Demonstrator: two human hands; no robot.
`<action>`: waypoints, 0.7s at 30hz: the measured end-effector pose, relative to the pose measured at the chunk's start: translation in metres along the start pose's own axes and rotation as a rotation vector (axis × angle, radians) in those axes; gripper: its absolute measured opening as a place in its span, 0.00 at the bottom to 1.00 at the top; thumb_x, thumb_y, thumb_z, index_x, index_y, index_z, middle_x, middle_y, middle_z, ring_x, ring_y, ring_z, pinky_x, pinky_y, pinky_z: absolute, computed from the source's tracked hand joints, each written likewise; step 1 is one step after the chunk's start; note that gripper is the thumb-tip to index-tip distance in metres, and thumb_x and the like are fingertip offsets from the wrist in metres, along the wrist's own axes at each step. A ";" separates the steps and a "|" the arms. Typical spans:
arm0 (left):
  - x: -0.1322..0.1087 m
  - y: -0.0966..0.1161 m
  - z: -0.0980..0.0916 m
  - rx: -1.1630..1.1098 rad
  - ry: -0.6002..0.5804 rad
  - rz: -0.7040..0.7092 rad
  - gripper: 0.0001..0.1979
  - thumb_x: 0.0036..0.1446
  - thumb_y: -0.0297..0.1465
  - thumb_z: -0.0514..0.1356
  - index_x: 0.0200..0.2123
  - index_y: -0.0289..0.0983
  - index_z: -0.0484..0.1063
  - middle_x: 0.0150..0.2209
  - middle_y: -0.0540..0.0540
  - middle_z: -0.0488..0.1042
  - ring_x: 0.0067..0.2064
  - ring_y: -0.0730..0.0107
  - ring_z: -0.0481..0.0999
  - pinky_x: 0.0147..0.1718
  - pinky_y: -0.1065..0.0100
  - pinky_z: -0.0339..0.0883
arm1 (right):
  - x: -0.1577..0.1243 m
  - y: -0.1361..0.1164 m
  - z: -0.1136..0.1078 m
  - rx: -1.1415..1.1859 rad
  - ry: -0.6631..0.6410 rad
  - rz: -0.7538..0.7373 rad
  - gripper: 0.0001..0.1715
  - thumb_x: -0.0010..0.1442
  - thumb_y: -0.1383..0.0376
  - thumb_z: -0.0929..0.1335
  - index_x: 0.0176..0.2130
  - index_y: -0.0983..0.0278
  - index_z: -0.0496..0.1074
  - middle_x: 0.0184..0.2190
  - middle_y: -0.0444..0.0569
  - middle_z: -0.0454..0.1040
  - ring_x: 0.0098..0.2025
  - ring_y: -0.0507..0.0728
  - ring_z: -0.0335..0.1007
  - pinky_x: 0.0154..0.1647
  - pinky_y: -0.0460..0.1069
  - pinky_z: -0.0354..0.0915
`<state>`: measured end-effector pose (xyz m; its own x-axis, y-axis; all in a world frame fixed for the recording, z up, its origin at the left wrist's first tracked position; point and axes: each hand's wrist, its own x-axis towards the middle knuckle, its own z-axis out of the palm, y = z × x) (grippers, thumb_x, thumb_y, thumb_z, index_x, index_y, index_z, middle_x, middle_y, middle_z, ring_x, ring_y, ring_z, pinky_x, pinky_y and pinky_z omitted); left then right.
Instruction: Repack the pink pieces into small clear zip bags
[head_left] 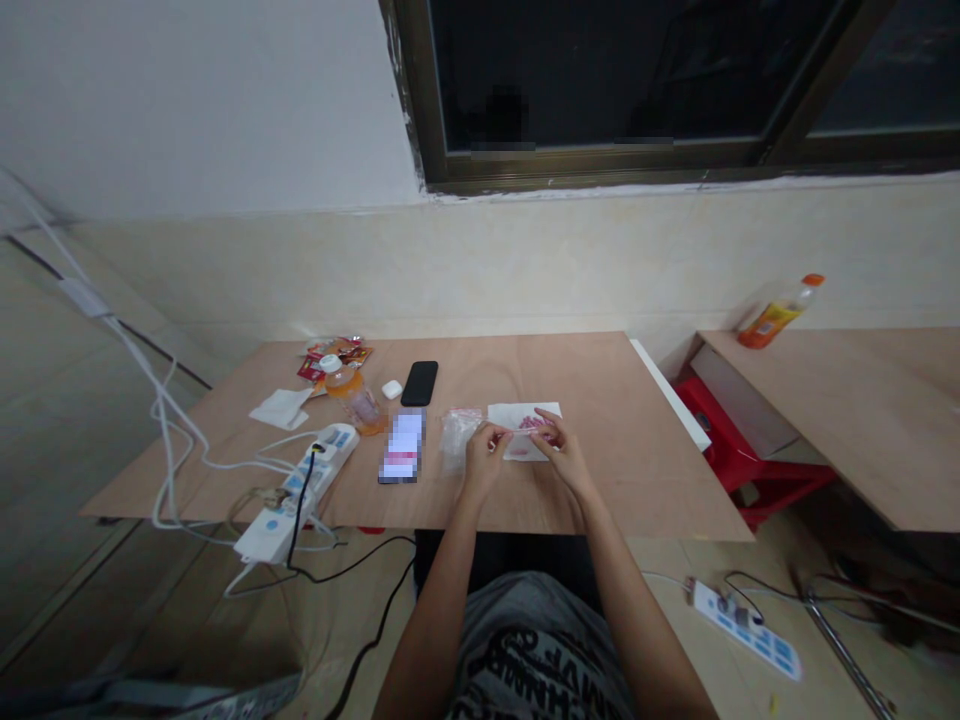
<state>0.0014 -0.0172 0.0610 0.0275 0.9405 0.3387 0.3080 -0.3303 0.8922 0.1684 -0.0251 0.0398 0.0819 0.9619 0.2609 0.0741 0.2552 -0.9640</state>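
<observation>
Person at a table (615, 400), seated. Left hand (486, 450) and right hand (564, 450) face each other, fingertips pinched narrowly on a thin, pale strip (519, 432), too small to identify, spanning the gap above a white sheet (501, 411). A pink patch (529, 422) shows on the sheet; a clear bag (454, 438) lies just beside the left hand.
</observation>
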 end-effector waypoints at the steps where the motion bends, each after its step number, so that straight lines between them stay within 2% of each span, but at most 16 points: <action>1: 0.000 0.000 0.000 -0.009 0.019 -0.005 0.06 0.55 0.31 0.58 0.28 0.36 0.71 0.29 0.49 0.72 0.33 0.72 0.71 0.29 0.72 0.61 | -0.001 0.003 0.001 -0.008 -0.021 0.009 0.32 0.52 0.56 0.71 0.55 0.59 0.66 0.38 0.49 0.76 0.41 0.58 0.73 0.40 0.53 0.68; 3: 0.000 -0.001 0.001 -0.036 0.064 -0.027 0.07 0.57 0.32 0.56 0.29 0.36 0.70 0.30 0.48 0.72 0.33 0.71 0.71 0.30 0.72 0.61 | -0.004 0.011 0.005 -0.029 -0.068 0.027 0.34 0.50 0.58 0.72 0.55 0.58 0.65 0.38 0.48 0.76 0.40 0.58 0.73 0.39 0.53 0.69; 5: 0.000 -0.005 0.003 -0.070 0.108 -0.073 0.07 0.57 0.34 0.56 0.33 0.37 0.70 0.33 0.47 0.72 0.34 0.71 0.71 0.31 0.72 0.62 | -0.003 0.021 0.009 -0.006 -0.095 0.046 0.29 0.50 0.59 0.71 0.52 0.59 0.68 0.33 0.46 0.75 0.34 0.56 0.72 0.37 0.53 0.69; 7: -0.001 -0.012 0.005 -0.111 0.153 -0.147 0.10 0.56 0.36 0.57 0.39 0.37 0.70 0.36 0.46 0.73 0.34 0.71 0.71 0.30 0.72 0.63 | 0.002 0.032 0.012 0.042 -0.073 0.062 0.23 0.51 0.57 0.70 0.47 0.60 0.69 0.28 0.45 0.73 0.29 0.55 0.71 0.34 0.52 0.69; 10: -0.008 -0.029 0.010 -0.159 0.230 -0.260 0.18 0.55 0.39 0.58 0.47 0.37 0.67 0.38 0.45 0.73 0.33 0.71 0.72 0.30 0.71 0.64 | 0.022 0.046 0.014 0.113 -0.014 0.109 0.25 0.48 0.55 0.71 0.45 0.61 0.68 0.26 0.43 0.73 0.27 0.54 0.70 0.30 0.51 0.70; 12: -0.015 -0.041 0.013 -0.148 0.220 -0.268 0.15 0.55 0.39 0.58 0.43 0.37 0.69 0.37 0.45 0.73 0.34 0.70 0.72 0.31 0.70 0.65 | 0.043 0.052 0.013 0.140 0.034 0.190 0.27 0.46 0.55 0.71 0.45 0.62 0.67 0.24 0.41 0.72 0.23 0.53 0.69 0.25 0.49 0.68; 15: -0.026 -0.054 0.017 -0.132 0.140 -0.245 0.12 0.56 0.39 0.57 0.36 0.36 0.72 0.32 0.46 0.74 0.33 0.69 0.72 0.33 0.69 0.65 | 0.079 0.060 0.014 0.106 0.105 0.266 0.26 0.48 0.58 0.70 0.47 0.62 0.65 0.24 0.41 0.72 0.20 0.52 0.68 0.19 0.46 0.65; 19: -0.035 -0.061 0.020 -0.120 0.128 -0.238 0.12 0.55 0.40 0.58 0.32 0.36 0.72 0.29 0.47 0.74 0.33 0.68 0.73 0.33 0.69 0.65 | 0.119 0.069 0.023 -0.006 0.115 0.261 0.21 0.46 0.67 0.69 0.43 0.61 0.67 0.23 0.41 0.71 0.22 0.51 0.68 0.19 0.43 0.62; 21: -0.035 -0.060 0.020 -0.136 0.131 -0.240 0.13 0.55 0.40 0.58 0.31 0.35 0.72 0.29 0.47 0.74 0.32 0.68 0.73 0.33 0.69 0.65 | 0.134 0.075 0.029 -0.075 0.121 0.228 0.20 0.46 0.68 0.68 0.41 0.62 0.68 0.23 0.41 0.71 0.23 0.51 0.68 0.22 0.44 0.64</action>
<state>0.0009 -0.0288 -0.0108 -0.1566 0.9775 0.1416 0.1602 -0.1163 0.9802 0.1566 0.1256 0.0005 0.2227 0.9738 0.0460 0.1137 0.0209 -0.9933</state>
